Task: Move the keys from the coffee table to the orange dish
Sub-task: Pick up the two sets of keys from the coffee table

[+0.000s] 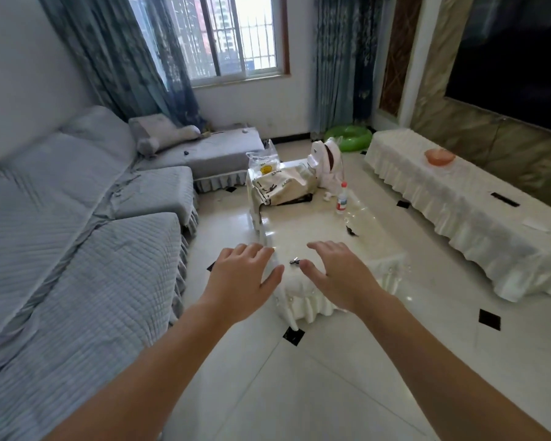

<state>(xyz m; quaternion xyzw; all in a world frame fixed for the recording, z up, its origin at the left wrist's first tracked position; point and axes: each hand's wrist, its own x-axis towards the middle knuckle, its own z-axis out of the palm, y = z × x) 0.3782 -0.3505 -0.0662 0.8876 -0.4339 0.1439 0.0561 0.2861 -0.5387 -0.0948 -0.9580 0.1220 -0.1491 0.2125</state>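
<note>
A small dark bunch of keys [295, 260] lies on the near end of the white coffee table [312, 227]. My right hand [341, 275] hovers just right of the keys, fingers spread, thumb tip almost at them. My left hand [245, 278] is open over the table's near left corner, holding nothing. The orange dish [440, 156] sits far off on the long white-draped cabinet [458, 198] at the right, under the dark TV.
A plastic bottle [342, 198], a small dark object [351, 231], a printed bag [280, 186] and a white toy dog [326, 167] stand farther along the table. A grey sofa [77, 233] runs along the left. Glossy tiled floor [427, 313] separates table and cabinet.
</note>
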